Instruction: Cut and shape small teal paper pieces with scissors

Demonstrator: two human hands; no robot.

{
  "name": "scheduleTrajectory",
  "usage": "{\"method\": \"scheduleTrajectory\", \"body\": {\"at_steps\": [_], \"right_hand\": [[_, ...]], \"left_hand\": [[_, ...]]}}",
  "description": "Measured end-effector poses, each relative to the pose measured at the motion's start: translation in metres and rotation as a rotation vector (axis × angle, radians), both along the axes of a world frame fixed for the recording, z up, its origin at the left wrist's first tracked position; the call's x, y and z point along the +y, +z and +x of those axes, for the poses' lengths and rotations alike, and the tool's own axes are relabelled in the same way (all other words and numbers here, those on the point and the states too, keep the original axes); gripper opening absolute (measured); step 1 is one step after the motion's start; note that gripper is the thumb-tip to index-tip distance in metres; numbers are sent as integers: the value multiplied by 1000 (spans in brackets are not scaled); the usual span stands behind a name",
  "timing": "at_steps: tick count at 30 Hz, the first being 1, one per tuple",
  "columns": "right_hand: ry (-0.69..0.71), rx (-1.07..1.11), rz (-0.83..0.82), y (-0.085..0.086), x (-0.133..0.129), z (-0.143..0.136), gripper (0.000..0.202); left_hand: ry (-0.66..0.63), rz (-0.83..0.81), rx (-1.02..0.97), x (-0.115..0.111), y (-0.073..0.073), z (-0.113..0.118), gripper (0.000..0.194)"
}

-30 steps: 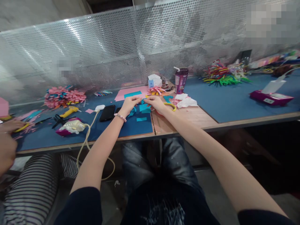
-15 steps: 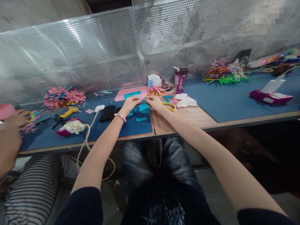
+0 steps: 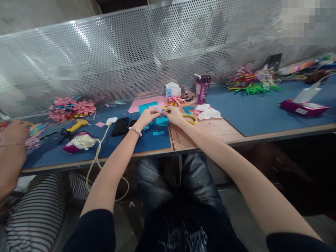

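Note:
My left hand [image 3: 149,117] and my right hand [image 3: 172,114] meet fingertip to fingertip over the worktable. Both pinch at something tiny between them, too small to make out. Under and around the fingers lie pieces of blue paper [image 3: 162,121], with a loose blue strip [image 3: 158,133] nearer the table edge. Just behind my hands are a sheet of pink paper [image 3: 134,106] and a blue sheet on it. Yellow-handled scissors [image 3: 193,120] rest by my right wrist, partly hidden by it. A black phone [image 3: 120,126] lies left of my left hand.
A purple cup [image 3: 203,90] with a straw and crumpled white tissue [image 3: 210,114] stand right. Leftward are a yellow glue gun [image 3: 78,125], a cable [image 3: 98,150], a pink paper cluster [image 3: 68,109] and another person's hand [image 3: 16,132]. A perforated metal screen [image 3: 126,52] backs the table.
My fingertips have shifted slightly and stay together. At the far left, the other person's hand has moved, and the pink paper seen beside it is out of view.

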State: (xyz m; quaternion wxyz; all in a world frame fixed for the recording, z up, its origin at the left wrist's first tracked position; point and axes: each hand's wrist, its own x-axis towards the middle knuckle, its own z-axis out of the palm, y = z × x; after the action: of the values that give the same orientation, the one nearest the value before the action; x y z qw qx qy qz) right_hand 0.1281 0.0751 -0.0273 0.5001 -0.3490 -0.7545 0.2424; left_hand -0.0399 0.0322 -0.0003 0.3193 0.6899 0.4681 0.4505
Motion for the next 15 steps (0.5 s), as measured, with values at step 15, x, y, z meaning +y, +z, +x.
{"method": "scheduleTrajectory", "body": {"at_steps": [15], "right_hand": [[-45,-72,157,-1,-2,-3,15]], "left_hand": [[-54,-108,-145,2,-5,1,20]]}}
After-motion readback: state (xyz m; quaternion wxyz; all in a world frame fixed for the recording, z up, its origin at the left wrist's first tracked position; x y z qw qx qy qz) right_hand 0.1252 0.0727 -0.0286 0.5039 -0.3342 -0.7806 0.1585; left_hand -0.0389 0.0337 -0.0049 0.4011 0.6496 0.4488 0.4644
